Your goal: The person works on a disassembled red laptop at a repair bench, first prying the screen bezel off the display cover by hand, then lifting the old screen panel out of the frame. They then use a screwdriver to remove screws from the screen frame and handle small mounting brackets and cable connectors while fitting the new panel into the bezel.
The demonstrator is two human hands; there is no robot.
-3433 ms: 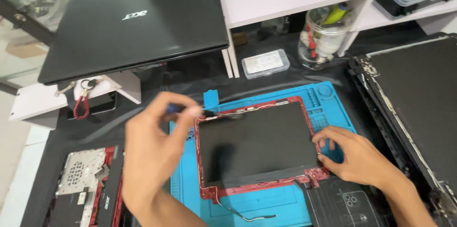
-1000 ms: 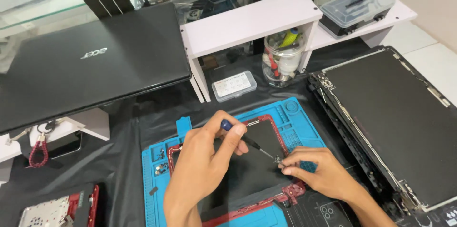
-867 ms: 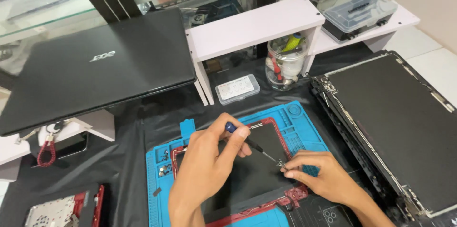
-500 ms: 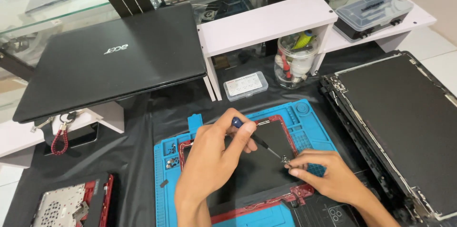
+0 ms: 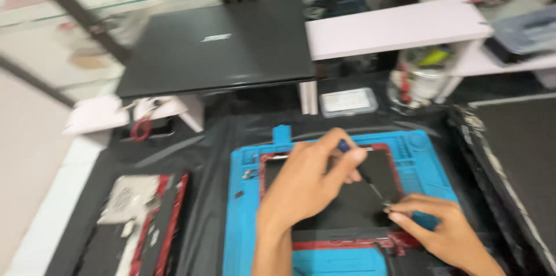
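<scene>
Left hand [image 5: 307, 186] closed round a thin screwdriver [image 5: 362, 169], blue cap of the handle showing between thumb and forefinger, shaft slanting down and away from the palm. Right hand [image 5: 443, 229] pinched narrow, fingertips [image 5: 397, 213] meeting at the screwdriver tip; frame too blurred to tell whether they hold a screw or only steady the tip. Both hands lie over a dark panel in a red frame [image 5: 347, 200], and the tip touches that panel near its far-right corner as seen from the left hand. Red-framed panel rests on a blue work mat [image 5: 249, 212], which spreads out past it on every side. Beyond the blue mat: a small clear plastic case [image 5: 347, 102] on the black-covered tabletop [image 5: 202, 143], and next to it a clear round jar [image 5: 420, 82] with tools inside. Above those, a white shelf [image 5: 394, 27]. A closed black laptop [image 5: 223, 47] sits raised on white stands, beyond the mat to the left. Left of the mat, a circuit board part with red edges [image 5: 142, 212]. Right of the mat, a large dark laptop panel [image 5: 515, 160] lying flat.
</scene>
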